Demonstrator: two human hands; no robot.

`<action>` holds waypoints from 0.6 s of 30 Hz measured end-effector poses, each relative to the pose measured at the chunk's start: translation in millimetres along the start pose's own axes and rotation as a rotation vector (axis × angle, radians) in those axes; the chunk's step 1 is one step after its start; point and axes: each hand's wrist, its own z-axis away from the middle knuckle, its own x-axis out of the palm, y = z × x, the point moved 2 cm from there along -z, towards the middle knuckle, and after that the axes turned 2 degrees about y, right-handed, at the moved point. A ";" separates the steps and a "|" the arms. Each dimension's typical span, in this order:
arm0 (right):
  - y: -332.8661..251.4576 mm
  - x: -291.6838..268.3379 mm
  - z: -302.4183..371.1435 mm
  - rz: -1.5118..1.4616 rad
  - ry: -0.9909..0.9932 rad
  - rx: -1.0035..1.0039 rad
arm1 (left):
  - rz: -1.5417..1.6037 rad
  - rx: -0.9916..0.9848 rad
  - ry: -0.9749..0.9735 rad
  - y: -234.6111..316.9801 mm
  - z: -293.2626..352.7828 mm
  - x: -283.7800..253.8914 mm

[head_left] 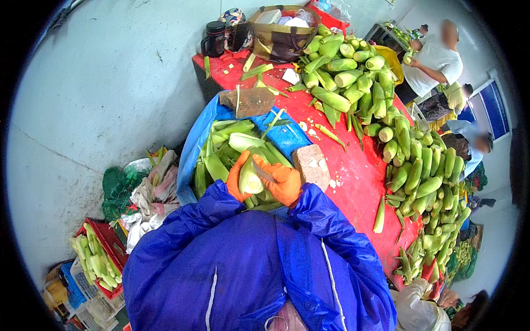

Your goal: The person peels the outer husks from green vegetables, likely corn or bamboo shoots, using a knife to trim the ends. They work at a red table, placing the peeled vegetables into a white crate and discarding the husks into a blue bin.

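A red tabletop [359, 185] is stretching right of the gloved fingers [287, 177], carrying heaped green corn ears [425, 168]; beneath the fingers, a blue husk-filled sack [191, 155] is gaping open. The left fingers [235, 177] are gripping an ear of corn [251, 179]; beside them, the right fingers [284, 188] are clasping a knife [263, 171] at its side.

Gloved hands: two, one left hand [237, 175], one right hand [284, 185]
Knife [264, 171]: one
Corn ear [252, 179] in hands: one
Heaped corn ears [428, 168] on table: dozens, overlap too much for exact count
Loose husks [221, 167] in blue container [190, 165]: many, tangled, uncountable; container itself, one
Blocks: two, one brown block [248, 103], one pinkish block [311, 165]
Red table [364, 182]: one
Dark mug [214, 39]: one
White drawstrings [212, 298]: two
Other people [439, 62]: at least four
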 end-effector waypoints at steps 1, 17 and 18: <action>-1.9 -1.5 -0.3 -0.040 0.024 0.007 | -0.093 0.034 0.090 -3.1 1.0 5.7; 138.1 -108.7 -1.0 -0.407 0.604 0.915 | -0.715 -0.116 0.214 -13.3 53.1 67.1; 140.3 -103.4 2.5 -0.474 0.509 0.905 | -0.644 -0.039 0.264 -12.0 51.6 64.7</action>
